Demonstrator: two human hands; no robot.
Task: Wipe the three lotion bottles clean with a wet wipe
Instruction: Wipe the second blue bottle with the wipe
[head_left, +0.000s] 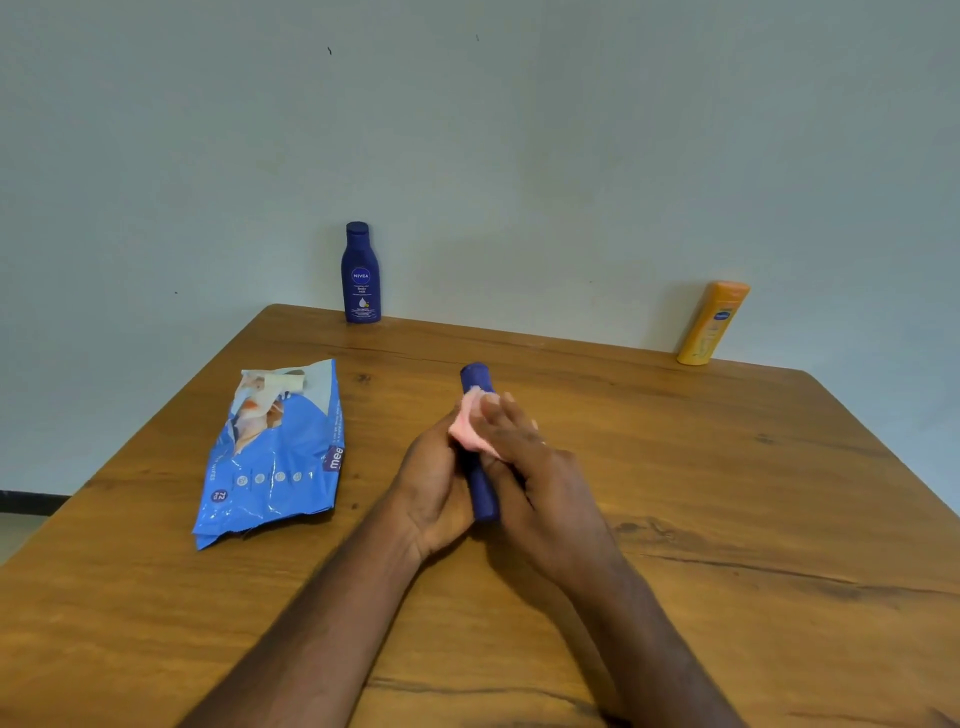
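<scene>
Dark blue lotion bottle (480, 488) held between both hands above the middle of the wooden worktop (701, 493), cap end pointing away toward the wall, base toward the person. Left hand (434, 483) cups the bottle from the left side, fingers curled under and around the body. Right hand (540, 483) lies over the bottle from the right, fingers (501, 410) close together and fairly straight, pressing a pink wet wipe (470, 428) against the upper part of the bottle just below the cap. Wipe is crumpled, partly covered by the right fingers.

Second dark blue bottle, Nivea body milk (361, 274), stands upright at the far edge of the worktop by the wall, left of centre. Orange-yellow lotion bottle (712, 323) stands at the far right edge, tilted, top leaning against the wall; well apart from the other one.

Blue wet wipes pack (272, 457) lies flat on the worktop left of the hands, a white wipe sticking out of its far end. Pale wall (519, 130) behind.
</scene>
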